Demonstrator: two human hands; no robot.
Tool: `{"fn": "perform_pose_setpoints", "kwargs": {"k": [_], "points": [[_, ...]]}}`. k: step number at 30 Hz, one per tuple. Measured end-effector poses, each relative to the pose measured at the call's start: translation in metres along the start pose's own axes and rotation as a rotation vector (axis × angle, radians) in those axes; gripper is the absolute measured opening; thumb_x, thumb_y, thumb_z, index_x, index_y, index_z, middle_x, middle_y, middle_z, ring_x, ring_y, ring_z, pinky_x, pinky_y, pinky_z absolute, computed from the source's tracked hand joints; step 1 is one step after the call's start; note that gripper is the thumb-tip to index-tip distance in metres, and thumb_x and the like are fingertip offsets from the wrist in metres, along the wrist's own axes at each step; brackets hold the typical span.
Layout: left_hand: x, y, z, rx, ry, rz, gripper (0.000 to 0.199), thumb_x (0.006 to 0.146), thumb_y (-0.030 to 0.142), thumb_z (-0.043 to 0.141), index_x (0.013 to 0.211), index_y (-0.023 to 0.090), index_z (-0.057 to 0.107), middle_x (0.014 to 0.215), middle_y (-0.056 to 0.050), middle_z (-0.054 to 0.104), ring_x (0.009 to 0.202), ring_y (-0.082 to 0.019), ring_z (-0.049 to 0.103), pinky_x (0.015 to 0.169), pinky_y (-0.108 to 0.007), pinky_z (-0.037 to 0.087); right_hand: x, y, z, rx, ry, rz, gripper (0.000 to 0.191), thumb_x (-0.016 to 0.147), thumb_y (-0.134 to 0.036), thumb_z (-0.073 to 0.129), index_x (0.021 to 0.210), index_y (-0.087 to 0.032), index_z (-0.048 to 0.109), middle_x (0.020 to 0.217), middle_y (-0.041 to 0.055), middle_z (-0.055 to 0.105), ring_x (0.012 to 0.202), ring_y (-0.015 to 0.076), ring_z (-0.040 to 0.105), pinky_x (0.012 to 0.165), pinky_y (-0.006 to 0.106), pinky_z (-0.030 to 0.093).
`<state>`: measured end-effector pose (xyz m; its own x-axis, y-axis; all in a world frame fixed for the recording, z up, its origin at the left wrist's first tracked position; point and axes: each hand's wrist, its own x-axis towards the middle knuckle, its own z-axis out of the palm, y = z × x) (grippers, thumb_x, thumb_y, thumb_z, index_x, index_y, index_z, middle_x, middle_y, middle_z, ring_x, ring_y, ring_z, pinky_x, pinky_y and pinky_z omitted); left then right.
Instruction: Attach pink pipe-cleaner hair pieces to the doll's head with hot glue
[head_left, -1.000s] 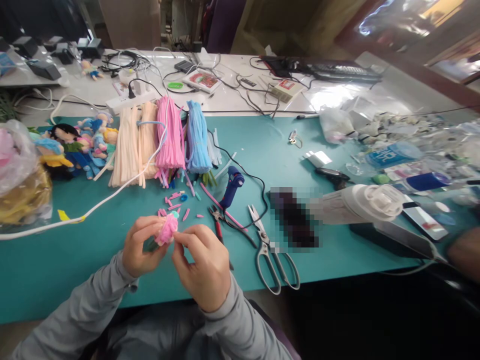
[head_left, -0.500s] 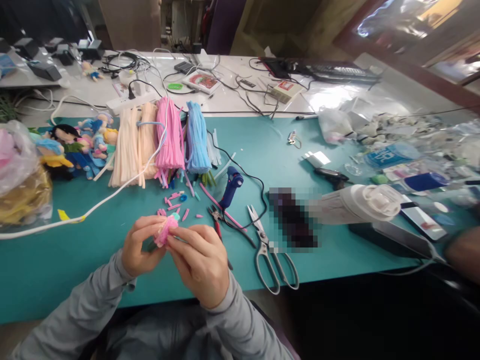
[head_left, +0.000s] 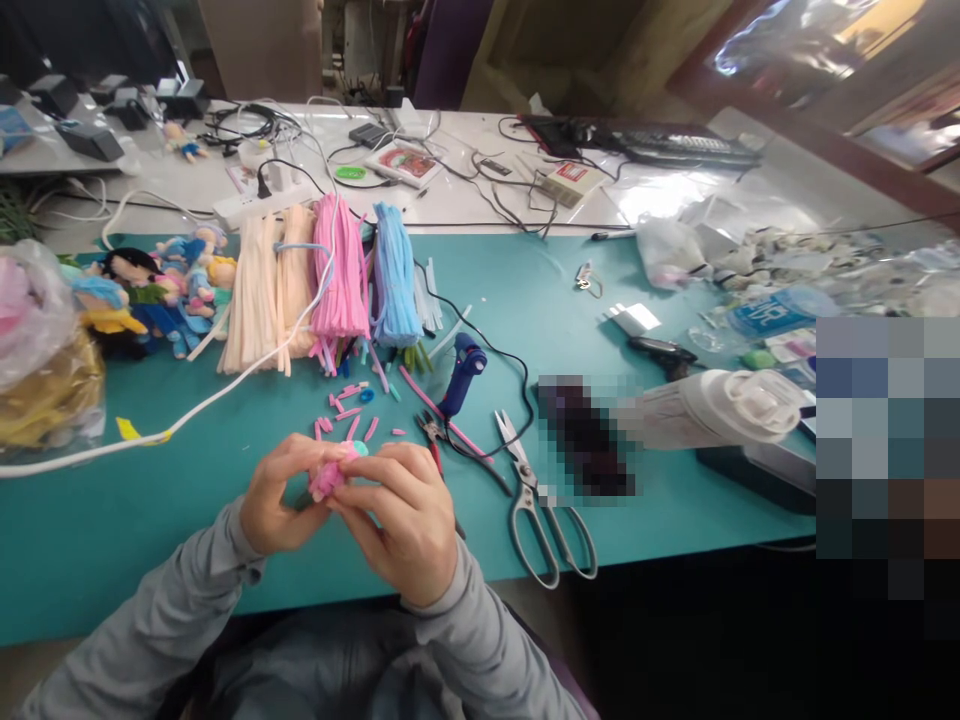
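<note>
Between my two hands is a small fuzzy pink pipe-cleaner piece (head_left: 327, 479) with a turquoise bit at its upper end. My left hand (head_left: 279, 496) pinches it from the left, thumb below and fingers above. From the right, the fingertips of my right hand (head_left: 409, 520) press on it. My fingers cover part of its shape. Just beyond lie several short pink pipe-cleaner snippets (head_left: 348, 413) and a small blue ring (head_left: 367, 396). Red-handled cutting pliers (head_left: 433, 432) lie partly behind my right hand. A dark blue glue gun (head_left: 463, 376) stands beside them.
Bundles of peach (head_left: 255, 290), pink (head_left: 341, 270) and blue pipe cleaners (head_left: 396, 275) lie at the back. Small dolls (head_left: 142, 290) are heaped left. A white cable (head_left: 225, 391) crosses the mat. Scissors (head_left: 527, 485), a phone (head_left: 589, 435) and a white bottle (head_left: 709, 407) lie rightward.
The pink piece has turned slightly and sits a little lower in my fingers. Both hands have shifted only a little, and more of the pink snippets behind them shows.
</note>
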<state>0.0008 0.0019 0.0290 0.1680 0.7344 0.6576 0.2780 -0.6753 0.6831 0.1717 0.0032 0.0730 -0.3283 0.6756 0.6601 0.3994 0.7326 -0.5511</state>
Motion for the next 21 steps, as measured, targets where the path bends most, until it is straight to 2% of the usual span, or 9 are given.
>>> {"fn": "perform_pose_setpoints", "kwargs": {"k": [2, 7, 10, 14, 21], "points": [[-0.001, 0.0, 0.001, -0.057, -0.008, -0.042, 0.04, 0.082, 0.02, 0.067, 0.121, 0.02, 0.059, 0.099, -0.01, 0.072, 0.08, -0.02, 0.068, 0.07, -0.034, 0.056, 0.0, 0.0, 0.0, 0.02, 0.005, 0.022, 0.008, 0.086, -0.016, 0.066, 0.083, -0.023, 0.066, 0.085, 0.0022, 0.074, 0.079, 0.0161, 0.064, 0.076, 0.034, 0.052], [-0.005, -0.004, 0.007, -0.227, 0.055, -0.086, 0.051, 0.079, 0.016, 0.069, 0.127, 0.024, 0.052, 0.108, -0.011, 0.065, 0.1, -0.022, 0.064, 0.078, -0.034, 0.056, 0.0, 0.001, -0.002, 0.102, 0.056, 0.089, 0.011, 0.085, -0.013, 0.066, 0.082, -0.023, 0.062, 0.084, 0.0019, 0.075, 0.075, 0.0152, 0.068, 0.08, 0.036, 0.053], [-0.005, -0.003, 0.009, -0.29, 0.073, -0.186, 0.046, 0.08, 0.017, 0.069, 0.123, 0.024, 0.053, 0.106, -0.009, 0.06, 0.094, -0.02, 0.063, 0.074, -0.031, 0.055, -0.002, 0.002, -0.003, 0.147, 0.095, 0.111, 0.014, 0.082, -0.009, 0.065, 0.081, -0.022, 0.061, 0.083, 0.0022, 0.076, 0.074, 0.0154, 0.07, 0.083, 0.038, 0.054], [-0.004, -0.003, 0.011, -0.387, 0.05, -0.247, 0.047, 0.083, 0.025, 0.067, 0.127, 0.026, 0.05, 0.098, -0.007, 0.061, 0.08, -0.017, 0.065, 0.066, -0.03, 0.056, -0.004, 0.002, -0.002, 0.165, 0.127, 0.149, 0.015, 0.081, -0.008, 0.064, 0.077, -0.023, 0.061, 0.08, 0.0018, 0.075, 0.071, 0.0156, 0.07, 0.082, 0.038, 0.056], [-0.005, -0.008, 0.007, -0.469, 0.022, -0.338, 0.051, 0.083, 0.032, 0.067, 0.13, 0.027, 0.049, 0.094, -0.008, 0.066, 0.079, -0.019, 0.067, 0.062, -0.03, 0.057, -0.004, 0.005, -0.003, 0.123, 0.147, 0.21, 0.012, 0.08, -0.011, 0.066, 0.076, -0.022, 0.063, 0.077, 0.0021, 0.074, 0.07, 0.0166, 0.069, 0.08, 0.039, 0.056]]}}
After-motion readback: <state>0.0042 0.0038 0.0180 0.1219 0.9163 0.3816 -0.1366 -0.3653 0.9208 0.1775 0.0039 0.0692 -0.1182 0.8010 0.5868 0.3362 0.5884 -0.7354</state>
